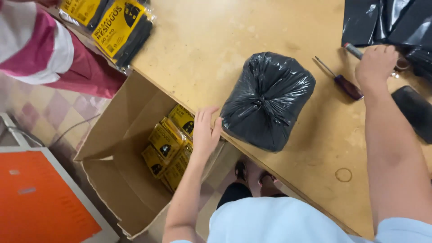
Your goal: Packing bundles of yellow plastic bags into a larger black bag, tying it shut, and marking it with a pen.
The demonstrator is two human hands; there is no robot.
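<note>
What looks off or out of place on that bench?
Little stands out. The tied black bag bundle sits near the table edge, against the left hand. A screwdriver lies loose beside the right hand. The packets in the cardboard box lie tilted, unevenly stacked.

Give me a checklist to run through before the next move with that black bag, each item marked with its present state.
1. Left hand on the black bag: ok, fingertips touch its side at the table edge.
2. Bag tied shut: ok, knot on top.
3. Bag fully on the table: ok, though close to the edge.
4. Right hand free: not ok, it grips a tool.
5. Box open below: ok, yellow packs fill only part.
6. Screwdriver clear of the bag: ok, lying apart.
</note>
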